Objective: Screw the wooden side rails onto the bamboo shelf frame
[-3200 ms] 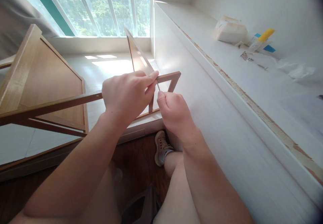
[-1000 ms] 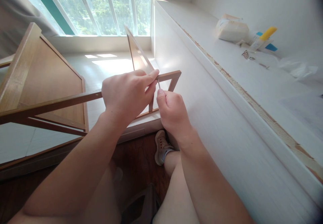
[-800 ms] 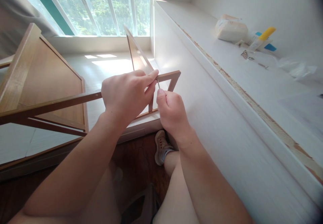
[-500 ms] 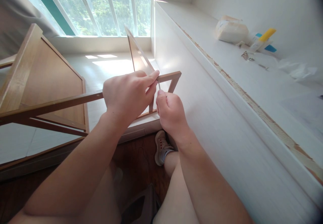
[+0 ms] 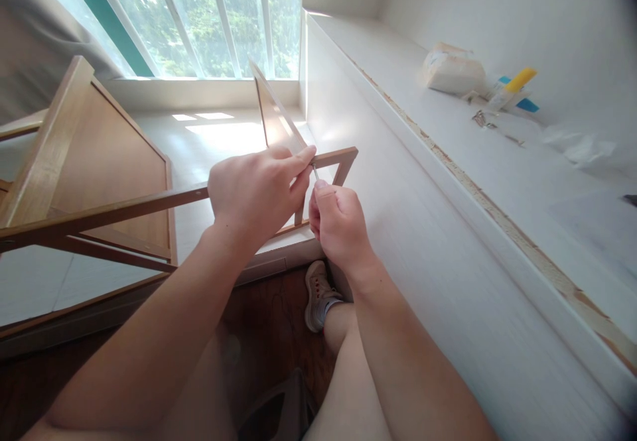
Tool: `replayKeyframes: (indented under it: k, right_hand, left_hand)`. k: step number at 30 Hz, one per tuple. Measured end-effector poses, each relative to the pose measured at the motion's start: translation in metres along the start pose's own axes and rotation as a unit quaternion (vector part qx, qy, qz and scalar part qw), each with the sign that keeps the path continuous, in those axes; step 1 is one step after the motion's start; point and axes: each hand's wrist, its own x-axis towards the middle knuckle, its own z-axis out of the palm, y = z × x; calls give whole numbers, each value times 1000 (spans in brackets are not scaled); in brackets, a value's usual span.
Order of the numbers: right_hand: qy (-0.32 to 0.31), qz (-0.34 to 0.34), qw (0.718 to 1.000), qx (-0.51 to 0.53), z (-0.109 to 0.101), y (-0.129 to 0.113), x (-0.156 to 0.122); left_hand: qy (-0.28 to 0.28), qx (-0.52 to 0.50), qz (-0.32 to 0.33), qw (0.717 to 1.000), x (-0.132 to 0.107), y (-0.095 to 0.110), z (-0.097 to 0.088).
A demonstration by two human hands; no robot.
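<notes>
The left hand (image 5: 253,189) was closed over a slim wooden rail (image 5: 149,202), knuckles up, with its forefinger and thumb pinched at the point where a thin metal rod (image 5: 315,172) met the rail's underside, close to the rail's far corner. The right hand (image 5: 338,225) sat just below, clenched into a fist around the rod's lower end, thumb on top; only a short length of rod showed between the two hands. The rail ran from the left edge of view, up and rightward, to a mitred corner near the white wall, and formed part of an open wooden frame joined to a larger panel (image 5: 109,162) at the left. The rod's tip and what it entered were hidden by the fingers. In my judgement the rod was stiff, light and smooth, liable to slip or twist out of a loose pinch, and best held low in a full fist. The rail looked light but slender, likely to flex or rack at the joints, so a hold close beside the working point seemed soundest. On the ledge (image 5: 448,142) at the right, well apart from the hands, lay a white packet (image 5: 452,69), a yellow-capped tube (image 5: 512,86) and loose screws (image 5: 480,119). A shoe (image 5: 317,294) rested on the dark floor below.
</notes>
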Motion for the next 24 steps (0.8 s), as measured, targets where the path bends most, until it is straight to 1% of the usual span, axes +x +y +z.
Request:
replayKeyframes:
  k: [5,9,16,24]
  right_hand:
    - [0,24,998,57,3,2,1]
    - [-1,48,991,122,6,3,0]
    - [2,80,974,213,14,0,-1]
    - [-12,111,950,291,14,2,0]
  left_hand:
    - [-8,11,7,1000,1,-1,-2]
    - [-2,39,28,999,1,-2,-3]
    - [12,43,46,998,1,-4,-1]
    - [23,41,55,997,0,-5,0]
